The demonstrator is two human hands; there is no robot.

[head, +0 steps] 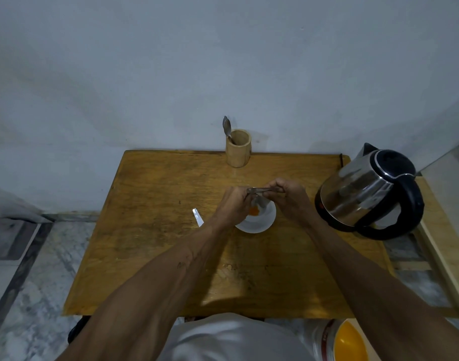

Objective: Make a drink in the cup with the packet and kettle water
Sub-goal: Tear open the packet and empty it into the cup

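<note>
Dim, flat light; soft shadow under the arms on the table (150, 230), glare on the kettle (358, 194), edges bowed.

Both hands (265, 201) pinching packet (262, 190) over powdered cup (259, 222)

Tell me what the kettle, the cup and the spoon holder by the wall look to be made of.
Kettle: polished metal body, likely stainless steel, judging by its mirror-like reflections; the lid, handle and base look like black plastic. Cup: smooth plain white, probably ceramic, though plastic can't be ruled out. Spoon holder: pale matt wood or bamboo, a thick-walled tube with a tan, grainy look.
</note>
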